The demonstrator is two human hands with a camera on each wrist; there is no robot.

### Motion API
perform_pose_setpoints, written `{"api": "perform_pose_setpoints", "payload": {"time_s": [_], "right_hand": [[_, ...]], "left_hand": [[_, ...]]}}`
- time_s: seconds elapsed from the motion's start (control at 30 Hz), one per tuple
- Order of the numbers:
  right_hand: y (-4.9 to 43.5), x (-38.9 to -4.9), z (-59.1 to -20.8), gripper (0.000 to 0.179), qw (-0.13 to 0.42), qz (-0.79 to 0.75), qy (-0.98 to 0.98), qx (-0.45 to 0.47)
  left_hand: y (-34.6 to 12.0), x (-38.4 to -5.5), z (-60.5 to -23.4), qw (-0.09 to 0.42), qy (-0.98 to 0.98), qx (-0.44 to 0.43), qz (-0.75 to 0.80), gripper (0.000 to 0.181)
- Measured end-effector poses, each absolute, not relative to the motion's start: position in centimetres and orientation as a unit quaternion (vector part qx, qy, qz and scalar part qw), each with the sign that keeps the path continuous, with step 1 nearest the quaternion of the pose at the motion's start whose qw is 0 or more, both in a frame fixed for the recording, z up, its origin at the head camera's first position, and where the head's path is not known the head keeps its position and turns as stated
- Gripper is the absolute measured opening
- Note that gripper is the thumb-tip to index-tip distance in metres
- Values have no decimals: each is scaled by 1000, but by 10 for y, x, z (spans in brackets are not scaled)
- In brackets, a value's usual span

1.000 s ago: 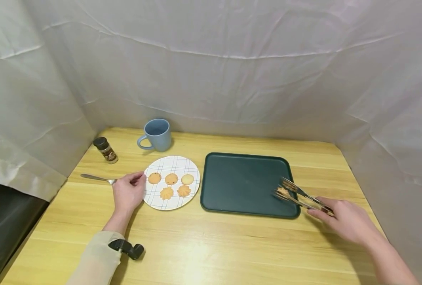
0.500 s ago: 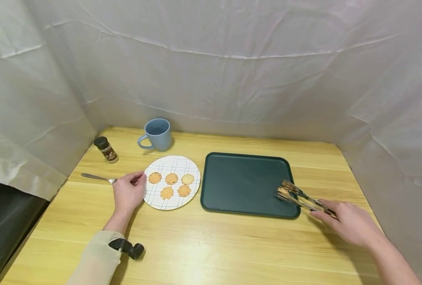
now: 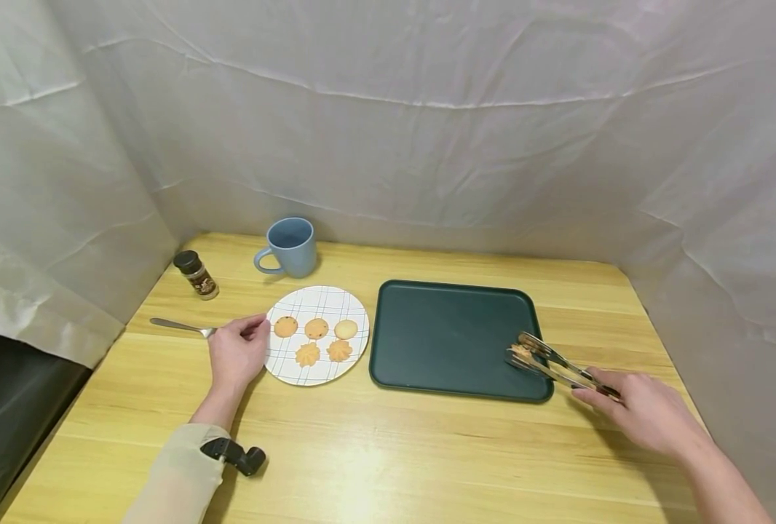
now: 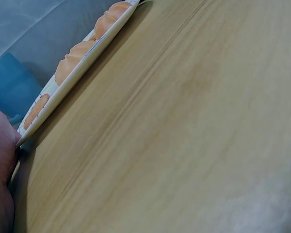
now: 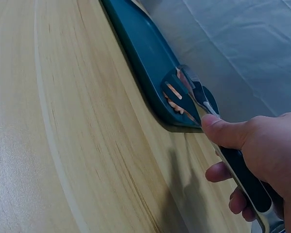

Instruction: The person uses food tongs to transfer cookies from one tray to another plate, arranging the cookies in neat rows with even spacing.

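In the head view my left hand (image 3: 237, 353) pinches the left rim of a round white plate (image 3: 319, 297) with a checked pattern. Several cookies (image 3: 316, 328) lie on the plate, some round and some ridged. My right hand (image 3: 646, 411) grips metal serving tongs (image 3: 568, 370), thumb on one arm and fingers under the other, as the right wrist view confirms. The tongs' slotted ends stand on either side of a ridged cookie (image 3: 521, 352) at the right end of a dark green tray (image 3: 453, 338). The slotted end partly hides that cookie (image 5: 173, 106) in the right wrist view.
A blue mug (image 3: 291, 248) stands behind the plate. At the left are a spice jar (image 3: 196, 275) with a black lid and a fork-like utensil (image 3: 177, 325), whose far end is hidden by my left hand. Grey cloth (image 3: 427, 145) hangs behind the wooden table (image 3: 394, 451).
My right hand and the tongs have shifted very slightly to the right, with the cookie still between the tongs' ends. My left hand stays at the plate's rim.
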State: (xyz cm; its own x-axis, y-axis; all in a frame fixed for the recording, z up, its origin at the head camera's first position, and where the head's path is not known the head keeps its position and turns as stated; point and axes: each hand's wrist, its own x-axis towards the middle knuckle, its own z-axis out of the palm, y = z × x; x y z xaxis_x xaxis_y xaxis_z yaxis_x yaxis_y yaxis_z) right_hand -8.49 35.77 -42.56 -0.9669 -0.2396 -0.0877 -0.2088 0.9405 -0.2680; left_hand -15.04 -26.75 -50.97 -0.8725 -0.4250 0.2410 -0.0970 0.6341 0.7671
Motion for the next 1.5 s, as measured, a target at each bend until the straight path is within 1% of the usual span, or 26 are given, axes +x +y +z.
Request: {"api": "perform_pose_setpoints", "payload": {"time_s": [0.47,0.77,1.13,1.27,1.4,1.5], "right_hand": [[357,-86,-427,69,57,-134,982,-116],[353,-85,-426,63,38,-136,983,-120],[346,-86,-420,66,44,-131,983,-121],[341,-88,-418,62,32,-130,982,-130],[335,-91,-415,52,18,-127,981,-147],[330,-93,-413,50,13,-127,979,-157]], "left_hand": [[-266,-148,-508,209,-877,144,-408,22],[-266,-149,-507,206,-880,147,-403,24],[-266,-149,-507,215,-879,142,-402,21],[-266,-149,-508,216,-878,141,-403,21],[-266,-149,-509,215,-878,141,-404,21],[-267,-149,-509,215,-877,141,-406,21]]}}
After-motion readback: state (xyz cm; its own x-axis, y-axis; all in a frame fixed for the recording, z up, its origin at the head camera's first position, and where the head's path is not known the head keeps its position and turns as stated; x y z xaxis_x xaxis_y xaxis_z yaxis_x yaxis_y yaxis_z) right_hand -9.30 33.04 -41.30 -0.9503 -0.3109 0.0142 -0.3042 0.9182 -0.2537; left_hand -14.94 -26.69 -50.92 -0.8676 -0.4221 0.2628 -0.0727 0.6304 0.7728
